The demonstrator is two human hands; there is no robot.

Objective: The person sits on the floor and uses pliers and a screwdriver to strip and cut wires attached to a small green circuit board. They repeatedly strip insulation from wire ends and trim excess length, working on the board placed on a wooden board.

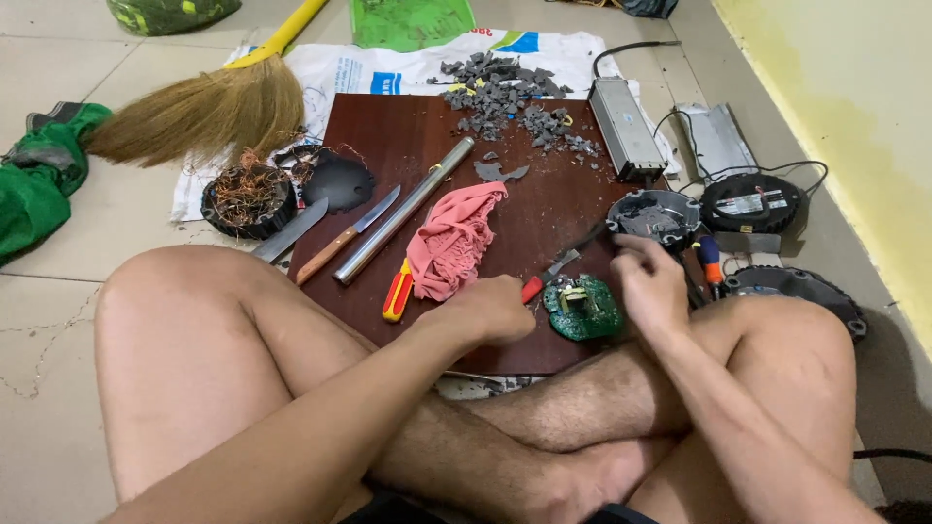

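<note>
While my left hand (495, 309) is closed around the red handle of a screwdriver (549, 276), I judge the step in hand to be prying at the green circuit board (582, 309) that lies on the dark brown board (408, 146) serving as my worktop on the floor. The screwdriver's shaft runs up and to the right from my fist, passing just above the green board toward the round grey housing (655, 215) at the worktop's right edge. My right hand (649, 281) sits just to the right of the circuit board, its fingers (631, 254) curled narrow; it is blurred, so I cannot tell whether they pinch anything or only press down beside the board.

The green board itself lies between my two hands, touching or nearly touching the right one, and close under the left fist.

The next move, as I read it, calls for the right hand to steady the board flat while the left brings the tip down to an edge or a component; a slip toward my crossed legs is the risk.

Further off lie a pink cloth (451, 238), a yellow-and-red screwdriver (397, 291), a steel tube (403, 209), a wooden-handled knife (347, 236) and a heap of grey fragments (505, 92).
</note>
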